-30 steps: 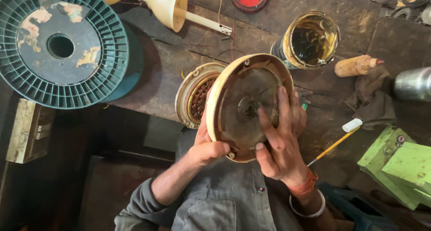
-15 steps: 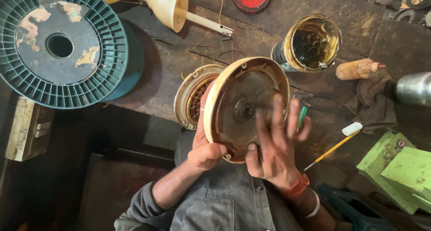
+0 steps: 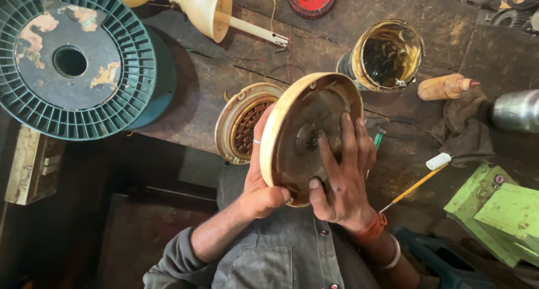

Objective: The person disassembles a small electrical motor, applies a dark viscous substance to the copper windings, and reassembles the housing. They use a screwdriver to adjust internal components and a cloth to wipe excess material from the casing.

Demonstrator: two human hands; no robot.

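A round, cream-coloured motor cover (image 3: 306,134), shallow like a dish and grimy brown inside, is held tilted on edge above the near edge of the dark wooden workbench (image 3: 224,81), close to the person's chest. Its hollow side faces the camera, with a dark hub at the centre and a pale rim running all round. The left hand (image 3: 259,179) grips the rim from the left, thumb curled over the lower edge and fingers wrapped behind it out of view; one finger wears a ring. The right hand (image 3: 341,179) lies flat inside the hollow, fingers spread and pressed against the dirty inner face, the index fingertip near the hub. Just behind the cover on the bench lies the wound stator (image 3: 242,120) in its matching cream housing, copper coils showing. Beyond stand an open tin of yellowish grease (image 3: 387,56), a green plastic wire spool (image 3: 73,58) and a small brush (image 3: 418,182).
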